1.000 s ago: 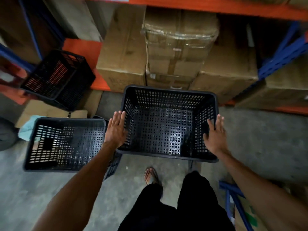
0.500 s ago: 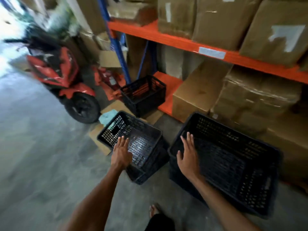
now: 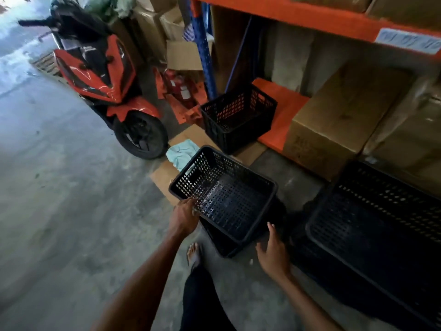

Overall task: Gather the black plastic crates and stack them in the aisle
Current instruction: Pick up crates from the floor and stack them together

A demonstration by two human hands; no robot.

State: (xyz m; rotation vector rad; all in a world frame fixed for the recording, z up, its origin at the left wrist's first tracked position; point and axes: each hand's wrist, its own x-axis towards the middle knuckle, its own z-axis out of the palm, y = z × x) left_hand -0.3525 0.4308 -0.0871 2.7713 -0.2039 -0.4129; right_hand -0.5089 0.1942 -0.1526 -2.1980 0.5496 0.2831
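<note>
Both hands have left the big crate (image 3: 372, 230); left hand (image 3: 183, 217) grips the tilted crate's (image 3: 224, 197) rim, right hand (image 3: 274, 255) open — one-sided lifting could tip it.

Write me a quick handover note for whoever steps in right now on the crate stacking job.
Left hand: fingers on the near-left rim of the middle crate, grip not clearly closed.
Right hand: open, beside that crate's near-right corner, not clearly touching.
Middle crate sits tilted on another crate beneath it, on the floor.
Large crate stands on the floor to the right, by the shelving.
Far crate rests at the lowest shelf's edge, beside the scooter.
Done: one pair roughly nested.
Left: seat that pair, then gather the large and far crates into a stack.
</note>
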